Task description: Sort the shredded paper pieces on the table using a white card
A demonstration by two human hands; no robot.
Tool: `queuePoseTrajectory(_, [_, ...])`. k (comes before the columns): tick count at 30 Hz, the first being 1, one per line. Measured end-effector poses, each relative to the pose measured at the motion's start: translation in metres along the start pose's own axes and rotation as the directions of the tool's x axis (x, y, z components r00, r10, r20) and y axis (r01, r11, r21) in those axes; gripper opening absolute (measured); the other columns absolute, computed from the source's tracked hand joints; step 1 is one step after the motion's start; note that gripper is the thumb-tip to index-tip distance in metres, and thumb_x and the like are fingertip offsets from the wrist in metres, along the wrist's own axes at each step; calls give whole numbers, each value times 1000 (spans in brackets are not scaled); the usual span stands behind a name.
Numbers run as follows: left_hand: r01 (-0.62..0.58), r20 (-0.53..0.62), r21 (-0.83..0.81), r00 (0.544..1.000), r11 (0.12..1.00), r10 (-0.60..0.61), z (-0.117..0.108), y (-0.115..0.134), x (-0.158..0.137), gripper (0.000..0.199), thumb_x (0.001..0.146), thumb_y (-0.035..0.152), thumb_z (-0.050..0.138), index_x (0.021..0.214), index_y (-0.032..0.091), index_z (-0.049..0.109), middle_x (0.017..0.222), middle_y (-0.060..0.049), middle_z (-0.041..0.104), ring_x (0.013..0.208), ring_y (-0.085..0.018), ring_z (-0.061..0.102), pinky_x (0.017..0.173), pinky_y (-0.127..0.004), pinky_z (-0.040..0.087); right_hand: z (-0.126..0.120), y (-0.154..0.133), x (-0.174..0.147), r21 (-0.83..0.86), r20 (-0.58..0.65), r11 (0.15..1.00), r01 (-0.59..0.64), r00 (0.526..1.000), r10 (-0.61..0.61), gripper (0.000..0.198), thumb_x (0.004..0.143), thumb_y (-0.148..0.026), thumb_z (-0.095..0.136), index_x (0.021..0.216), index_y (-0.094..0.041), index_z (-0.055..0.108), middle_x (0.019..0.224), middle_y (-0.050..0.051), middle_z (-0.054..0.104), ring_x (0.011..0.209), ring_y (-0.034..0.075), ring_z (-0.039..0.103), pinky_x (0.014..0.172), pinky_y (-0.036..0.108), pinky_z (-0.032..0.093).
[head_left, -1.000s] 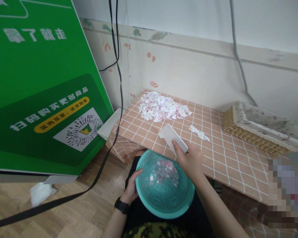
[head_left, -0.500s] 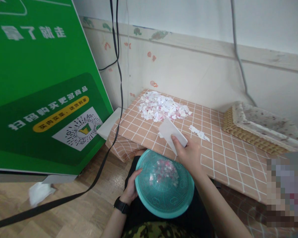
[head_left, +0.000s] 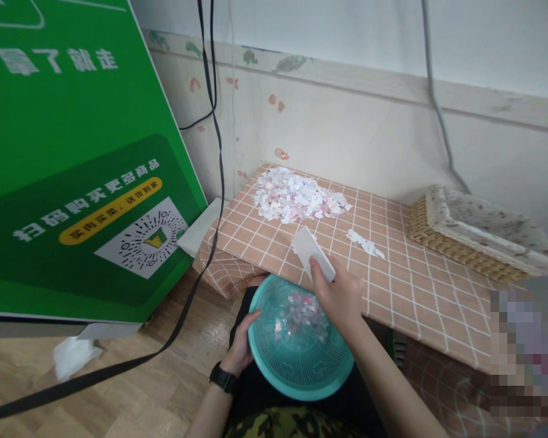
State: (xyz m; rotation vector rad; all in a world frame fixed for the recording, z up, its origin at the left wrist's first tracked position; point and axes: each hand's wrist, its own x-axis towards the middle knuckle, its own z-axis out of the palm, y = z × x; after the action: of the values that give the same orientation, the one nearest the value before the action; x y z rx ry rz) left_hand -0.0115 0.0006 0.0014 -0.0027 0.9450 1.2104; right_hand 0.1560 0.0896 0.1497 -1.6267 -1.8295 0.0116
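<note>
My left hand (head_left: 242, 342) grips the left rim of a teal plastic colander (head_left: 301, 383), which rests on my lap under the table's front edge. Pink and whitish paper scraps (head_left: 301, 316) lie in its bottom. My right hand (head_left: 340, 295) is closed round a flat white scraper (head_left: 313, 249), held tilted at the table edge above the colander's far side. Behind the scraper, a pile of torn white and pink paper scraps (head_left: 296, 196) is spread on the checked tablecloth (head_left: 393, 274). A narrow strip of scraps (head_left: 364, 243) lies to the right.
A cloth-lined wicker basket (head_left: 470, 243) stands at the table's right end, by the wall. On the left a large green sign (head_left: 73, 134) leans beside the table, with a black strap (head_left: 196, 286) hanging in front. A white crumpled bag (head_left: 75, 358) lies on the floor.
My right hand has drawn the scraper slightly toward me and left, down to the table edge. My left hand and the colander have hardly moved.
</note>
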Motion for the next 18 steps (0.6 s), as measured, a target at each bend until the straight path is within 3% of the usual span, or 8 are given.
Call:
queuePoseTrajectory(9, [26, -26, 10, 999, 1000, -26, -2, 0, 1, 19, 70, 28, 68, 78, 10, 70, 68, -7, 72, 59, -18, 64, 67, -31, 49, -2, 14, -22, -206, -78, 947, 244, 961, -265, 27, 87, -25, 49, 111, -18, 61, 80, 5, 71, 66, 15, 65, 59, 24, 44])
queuePoseTrajectory(15, [2, -6, 17, 1000, 1000, -2, -1, 0, 1, 19, 70, 27, 67, 80, 11, 71, 70, -7, 73, 62, -21, 65, 70, -32, 48, -3, 3, -27, -93, 11, 897, 432, 901, -433, 33, 86, -17, 49, 118, -17, 55, 106, 5, 68, 88, 14, 65, 75, 23, 47])
queuePoseTrajectory(18, [10, 8, 16, 1000, 1000, -10, -1, 0, 1, 19, 71, 27, 67, 79, 11, 71, 70, -6, 73, 61, -20, 65, 69, -32, 48, 0, 7, -25, -94, 0, 891, 445, 894, -447, 36, 84, -14, 49, 119, -16, 55, 108, 5, 67, 92, 14, 64, 79, 23, 47])
